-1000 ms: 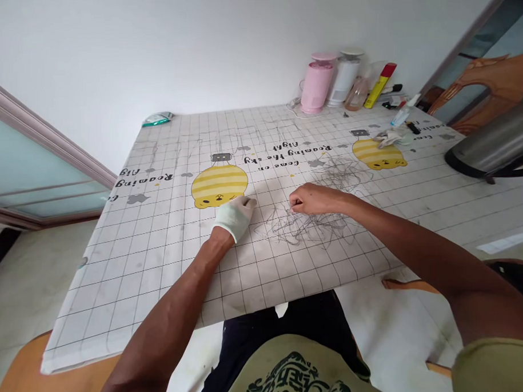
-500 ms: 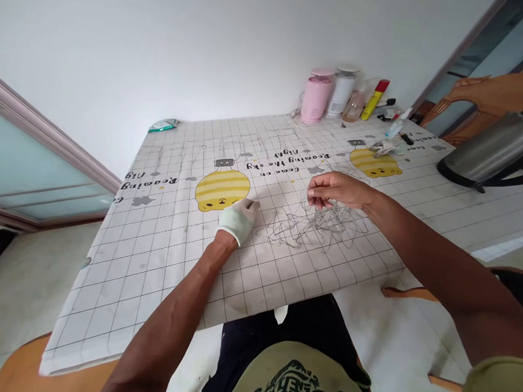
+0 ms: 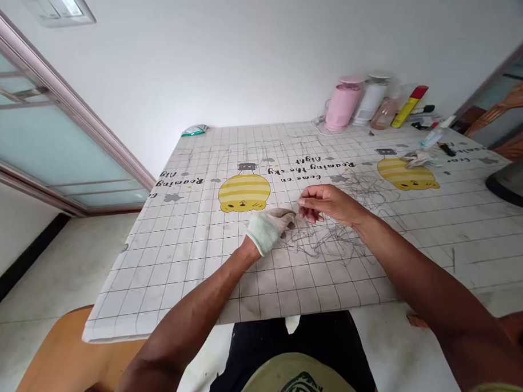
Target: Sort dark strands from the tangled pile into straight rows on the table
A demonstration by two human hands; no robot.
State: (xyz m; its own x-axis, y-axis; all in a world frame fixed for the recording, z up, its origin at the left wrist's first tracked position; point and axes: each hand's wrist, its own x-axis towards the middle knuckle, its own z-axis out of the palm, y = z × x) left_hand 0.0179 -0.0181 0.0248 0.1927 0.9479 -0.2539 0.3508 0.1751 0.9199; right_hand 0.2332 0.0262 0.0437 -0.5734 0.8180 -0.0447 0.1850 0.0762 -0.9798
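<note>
My left hand (image 3: 271, 227) wears a pale glove and rests low over the table, its fingers pressed together at the left edge of a loose tangle of thin grey strands (image 3: 340, 242). What its fingertips hold is too small to make out. Bare and close by on the right, my right hand (image 3: 326, 204) has its fingers curled, thumb near the index finger, just above the tangle; anything between them is too fine to see. A small gap separates the two hands. More strands spread behind my right wrist.
The table (image 3: 161, 279) has a checked cloth. Along its back stand a pink device (image 3: 343, 106), a white device (image 3: 371, 100), a bottle (image 3: 384, 114) and a yellow-red tube (image 3: 408, 107). A crumpled glove (image 3: 427, 156) and a metal kettle (image 3: 516, 181) are at the right.
The view has swung to the left. My left hand has moved right, to the strands and closer to my right hand. The tangle looks more spread out behind my right wrist.
</note>
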